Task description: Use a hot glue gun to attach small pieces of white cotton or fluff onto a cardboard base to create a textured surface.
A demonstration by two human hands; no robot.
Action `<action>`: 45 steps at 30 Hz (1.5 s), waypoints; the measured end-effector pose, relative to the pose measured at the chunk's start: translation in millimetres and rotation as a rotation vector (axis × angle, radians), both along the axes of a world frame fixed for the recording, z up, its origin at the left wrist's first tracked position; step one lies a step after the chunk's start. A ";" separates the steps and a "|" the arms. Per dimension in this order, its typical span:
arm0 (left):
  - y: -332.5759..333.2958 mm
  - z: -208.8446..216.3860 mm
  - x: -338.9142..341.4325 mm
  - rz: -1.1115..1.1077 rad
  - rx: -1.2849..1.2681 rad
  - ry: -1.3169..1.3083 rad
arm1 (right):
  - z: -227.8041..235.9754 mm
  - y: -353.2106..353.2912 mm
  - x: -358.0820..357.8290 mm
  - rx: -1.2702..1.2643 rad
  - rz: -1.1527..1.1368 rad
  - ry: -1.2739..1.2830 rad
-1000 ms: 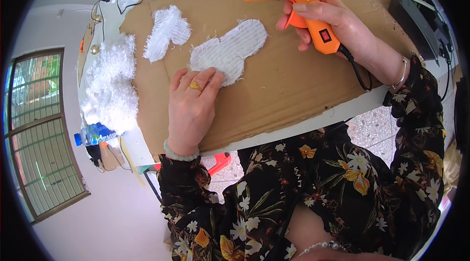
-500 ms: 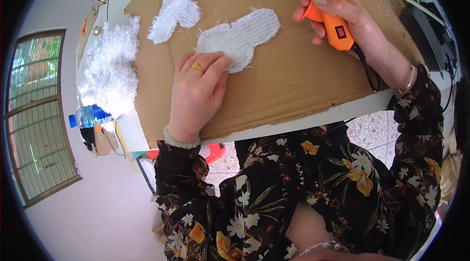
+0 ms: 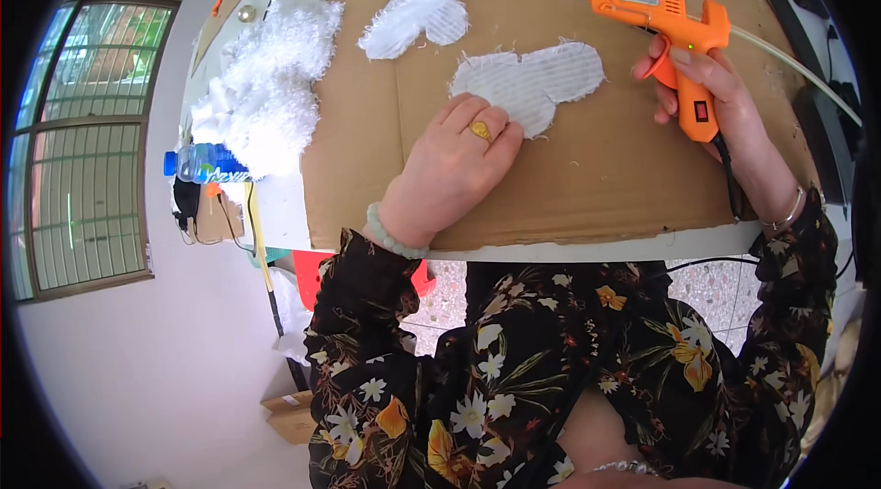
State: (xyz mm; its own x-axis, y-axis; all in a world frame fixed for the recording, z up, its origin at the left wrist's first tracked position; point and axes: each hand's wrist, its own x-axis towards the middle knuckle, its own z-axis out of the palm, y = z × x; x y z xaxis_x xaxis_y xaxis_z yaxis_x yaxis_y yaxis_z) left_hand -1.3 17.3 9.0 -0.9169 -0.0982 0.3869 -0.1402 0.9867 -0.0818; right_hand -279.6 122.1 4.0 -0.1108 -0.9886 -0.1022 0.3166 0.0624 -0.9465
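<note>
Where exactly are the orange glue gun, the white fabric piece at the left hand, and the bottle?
Orange glue gun [image 3: 663, 14]: head view, on its body.
White fabric piece [image 3: 537, 85]: head view, near its middle.
Bottle [image 3: 206, 163]: head view, on its body.

Orange glue gun [image 3: 686, 30] near flat white cutout [image 3: 532, 85]

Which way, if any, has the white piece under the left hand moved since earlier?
No: against the cardboard and smaller piece, the white piece shows no clear shift; only the view has turned.
</note>
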 end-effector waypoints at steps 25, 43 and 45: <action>-1.2 -2.9 -26.5 0.173 0.168 -0.069 | 16.5 5.6 -3.0 -0.074 -0.072 0.066; 0.8 -14.5 -29.2 0.138 0.062 -0.009 | 85.7 63.0 -69.4 -0.583 -0.169 0.071; 2.0 -15.1 -24.8 0.147 0.052 -0.013 | 66.3 45.0 -61.7 -0.488 -0.231 0.211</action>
State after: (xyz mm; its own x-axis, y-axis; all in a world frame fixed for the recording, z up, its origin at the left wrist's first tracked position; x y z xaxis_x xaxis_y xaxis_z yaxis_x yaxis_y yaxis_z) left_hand -26.1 19.3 -6.0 -0.8959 -0.2513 0.3663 -0.2828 0.9586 -0.0341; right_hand -341.4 167.2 70.3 -0.2978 -0.8635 0.4071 0.0715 -0.4454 -0.8925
